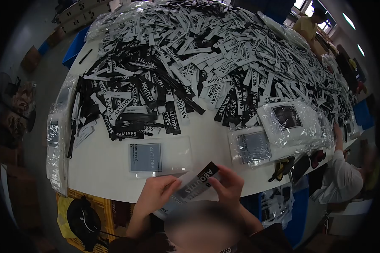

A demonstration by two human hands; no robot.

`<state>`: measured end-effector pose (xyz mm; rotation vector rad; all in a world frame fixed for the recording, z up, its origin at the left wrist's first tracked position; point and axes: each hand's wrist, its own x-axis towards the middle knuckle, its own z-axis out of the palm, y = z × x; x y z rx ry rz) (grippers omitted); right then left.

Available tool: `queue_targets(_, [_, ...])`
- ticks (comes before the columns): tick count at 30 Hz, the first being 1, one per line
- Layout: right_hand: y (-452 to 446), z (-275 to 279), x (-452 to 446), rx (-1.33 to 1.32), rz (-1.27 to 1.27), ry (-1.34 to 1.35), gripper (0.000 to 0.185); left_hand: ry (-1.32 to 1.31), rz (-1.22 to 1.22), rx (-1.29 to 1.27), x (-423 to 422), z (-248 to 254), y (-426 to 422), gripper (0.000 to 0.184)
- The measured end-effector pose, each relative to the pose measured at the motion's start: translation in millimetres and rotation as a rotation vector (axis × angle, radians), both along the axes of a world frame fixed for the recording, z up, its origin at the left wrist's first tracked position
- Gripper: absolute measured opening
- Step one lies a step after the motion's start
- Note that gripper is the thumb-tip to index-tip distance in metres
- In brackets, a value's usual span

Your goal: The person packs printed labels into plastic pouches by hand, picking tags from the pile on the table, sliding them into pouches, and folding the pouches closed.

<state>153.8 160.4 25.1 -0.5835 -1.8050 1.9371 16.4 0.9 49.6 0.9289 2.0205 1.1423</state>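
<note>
My left hand (157,192) pinches the left side of a clear plastic bag (183,193) with grey print, held over the table's front edge. On the other side, my right hand (229,184) is closed on a black ABOUTYES packet (207,172), its thumb across the front. The packet lies tilted at the bag's upper right; whether it is inside or against the bag, I cannot tell. Just beyond my hands, a flat clear bag with a grey printed panel (145,157) rests on the white table (99,170). The lower part of the held bag is hidden by a blurred head shape.
A large heap of black and white ABOUTYES packets (190,55) covers the table's far side. Stacked plastic bags (289,126) stand at right, more wrapped plastic (58,139) at the left edge. A yellow crate (109,211) is below. Other people (342,179) work at the right.
</note>
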Motion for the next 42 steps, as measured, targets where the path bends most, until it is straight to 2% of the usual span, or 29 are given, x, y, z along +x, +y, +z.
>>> queue_targets(1, [4, 1, 0, 0.292, -0.165, -0.003, 0.022, 0.050, 0.024, 0.100, 0, 1, 1, 0.015])
queue_targets(2, [13, 10, -1, 0.590, -0.068, -0.045, 0.021, 0.047, 0.026, 0.102, 0, -1, 0, 0.015])
queue_targets(3, [17, 13, 1, 0.589, -0.067, -0.049, 0.021, 0.047, 0.003, 0.110, 0, -3, 0, 0.014])
queue_targets(5, [20, 16, 5, 0.455, 0.281, -0.153, 0.019, 0.045, -0.025, 0.116, 1, -3, -1, 0.014])
queue_targets(8, [20, 14, 2, 0.306, 0.251, -0.130, 0.018, 0.022, -0.045, 0.094, 2, -2, 0, 0.013])
queue_targets(9, [26, 11, 3, 0.308, 0.253, -0.133, 0.018, 0.086, -0.077, 0.130, 2, -4, 0, 0.012])
queue_targets(11, [42, -1, 4, 0.044, 0.777, -0.318, 0.018, 0.154, -0.107, 0.162, 4, -5, -1, 0.011])
queue_targets(14, [36, -14, -6, 0.127, 0.917, -0.300, 0.019, 0.145, -0.133, 0.196, 17, -4, 4, 0.010])
queue_targets(18, [32, -10, -6, 0.038, 0.890, -0.488, 0.021, -0.002, -0.127, 0.123, 14, -4, 3, 0.013])
queue_targets(20, [30, -16, 2, -0.478, 0.490, -0.227, 0.020, -0.022, -0.121, 0.100, 8, -8, 0, 0.014])
queue_targets(21, [27, -8, 1, -0.477, 0.490, -0.226, 0.020, -0.124, -0.005, 0.152, 7, -10, -2, 0.015])
queue_targets(22, [19, 7, 0, -0.476, 0.377, -0.128, 0.019, -0.228, 0.111, 0.203, 6, -11, -2, 0.016])
queue_targets(23, [15, 14, -1, -0.473, 0.259, -0.031, 0.018, -0.326, 0.158, 0.226, 9, -13, -3, 0.014])
queue_targets(24, [13, 12, 0, -0.476, 0.251, -0.032, 0.018, -0.329, 0.151, 0.223, 11, -9, 2, 0.014])
queue_targets(26, [11, 8, 5, 0.039, 0.386, -0.119, 0.016, -0.327, 0.040, 0.362, 17, 1, 18, 0.011])
queue_targets(27, [10, 10, 5, 0.038, 0.378, -0.120, 0.016, -0.329, 0.032, 0.359, 19, 0, 20, 0.011])
queue_targets(29, [10, 16, 1, 0.278, 0.304, -0.101, 0.014, -0.171, 0.064, 0.383, 19, -3, 24, 0.011])
queue_targets(32, [15, 21, 2, 0.342, 0.236, -0.113, 0.010, -0.137, 0.087, 0.350, 24, -4, 28, 0.015])
queue_targets(36, [24, 35, 27, 0.264, 0.001, -0.112, 0.011, -0.210, -0.067, 0.292, 26, -6, 35, 0.018])
queue_targets(37, [33, 39, 45, 0.231, -0.065, -0.148, 0.014, -0.079, -0.107, 0.314, 28, -2, 39, 0.020])
queue_targets(38, [46, 42, 66, 0.315, -0.106, -0.142, 0.017, 0.052, -0.142, 0.333, 28, 0, 41, 0.022])
queue_targets(39, [63, 47, 90, 0.396, -0.143, -0.136, 0.020, 0.056, -0.138, 0.334, 25, -5, 38, 0.022])
queue_targets(41, [90, 83, 135, 0.486, 0.142, -0.421, 0.032, 0.239, -0.023, 0.260, 14, -25, 30, 0.028])
queue_targets(42, [89, 99, 133, 0.492, 0.149, -0.420, 0.032, 0.241, -0.014, 0.262, 7, -31, 28, 0.028])
